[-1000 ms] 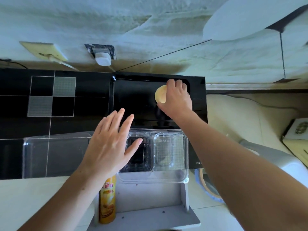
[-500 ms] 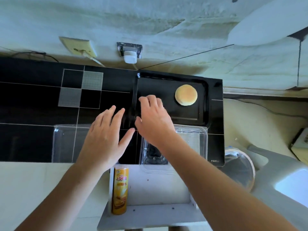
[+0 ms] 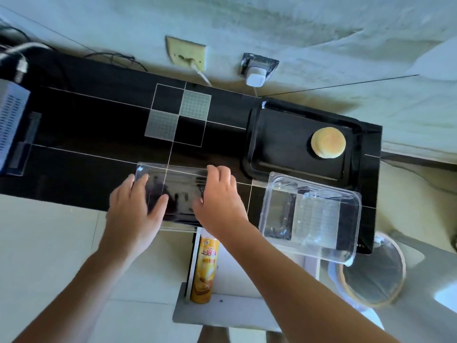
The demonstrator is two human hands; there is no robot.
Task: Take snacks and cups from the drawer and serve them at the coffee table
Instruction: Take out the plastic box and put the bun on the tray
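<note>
Left hand (image 3: 134,210) and right hand (image 3: 218,201) spread flat, fingers open, on clear lid (image 3: 170,191) at lower centre; firmness of hold unclear. Round cake (image 3: 328,142) on black tray (image 3: 272,134), upper right. Yellow snack can (image 3: 204,268) in open drawer (image 3: 222,310) below.

Round golden cake (image 3: 328,142) lies flat on black tray (image 3: 272,134); snack canister (image 3: 205,269) in drawer (image 3: 237,308).

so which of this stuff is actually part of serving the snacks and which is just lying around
Part of the job:
- round cake on the black tray
- clear lid under the left hand and right hand
- clear snack box
- yellow crisp can in the open drawer

Just lying about:
- wall sockets
- white charger
- lined bin
- grey device
</note>
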